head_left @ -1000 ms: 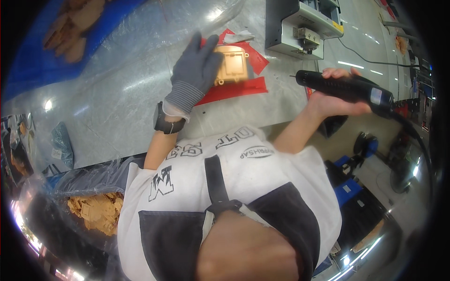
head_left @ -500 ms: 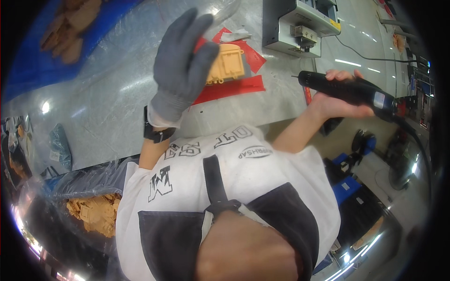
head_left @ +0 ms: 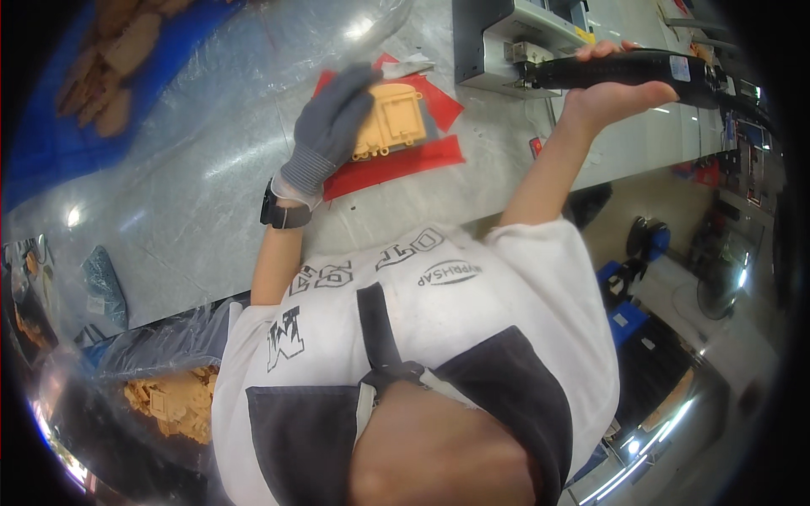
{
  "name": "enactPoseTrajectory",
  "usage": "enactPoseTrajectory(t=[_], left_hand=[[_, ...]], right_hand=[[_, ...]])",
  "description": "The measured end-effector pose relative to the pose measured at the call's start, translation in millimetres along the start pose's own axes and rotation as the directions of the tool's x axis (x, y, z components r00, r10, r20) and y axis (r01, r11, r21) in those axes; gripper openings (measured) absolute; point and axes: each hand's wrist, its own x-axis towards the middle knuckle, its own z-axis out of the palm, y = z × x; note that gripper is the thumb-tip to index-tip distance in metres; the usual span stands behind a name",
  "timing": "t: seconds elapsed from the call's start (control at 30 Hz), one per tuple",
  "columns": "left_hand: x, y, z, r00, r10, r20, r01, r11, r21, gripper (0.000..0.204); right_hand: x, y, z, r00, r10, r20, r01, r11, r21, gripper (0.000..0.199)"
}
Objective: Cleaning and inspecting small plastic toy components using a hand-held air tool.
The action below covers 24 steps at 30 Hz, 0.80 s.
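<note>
A yellow-orange moulded plastic part [head_left: 396, 118] lies on the bench on a dark grey base, with red tape strips [head_left: 396, 167] around it. My left hand [head_left: 332, 122], in a grey glove, rests along the part's left side with its fingers stretched out. My bare right hand [head_left: 603, 105] is wrapped round a black electric screwdriver [head_left: 629, 71] with a cable. The screwdriver's front end is at the small metal outlet [head_left: 530, 56] on the front of a grey boxy machine [head_left: 492, 38]. The driver's bit is hidden there.
A blue sheet [head_left: 160, 101] at far left bears several brownish flat pieces [head_left: 105, 84]. Clear plastic film [head_left: 278, 67] covers part of the metal bench [head_left: 211, 228]. A bag-lined container at lower left holds many yellow parts [head_left: 177, 401]. A small red item [head_left: 536, 148] lies near the bench's front edge.
My left hand has come down onto the left side of the yellow part. The right hand has carried the screwdriver forward and left, up to the machine's outlet.
</note>
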Motion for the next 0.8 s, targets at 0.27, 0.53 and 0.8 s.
enactPoseTrajectory(t=[0.27,0.53,0.8], left_hand=[[-1.9,-2.2,-3.3,0.993,0.08,-0.083,-0.078,0.996,0.032,0.023],[-2.9,-5.8,-10.0,0.999,0.047,-0.004,-0.047,0.998,0.044,0.026],[-3.5,-7.5,-9.9,0.997,0.077,-0.007,-0.077,0.996,0.051,0.026]], right_hand=[[-65.5,-30.4,-0.6,0.97,-0.002,0.243,-0.084,0.936,0.341,0.095],[-118.7,-35.3,42.0,0.84,-0.113,0.531,-0.212,0.832,0.512,0.103],[-123.8,-21.7,53.1,0.811,-0.066,0.582,-0.282,0.827,0.487,0.104]])
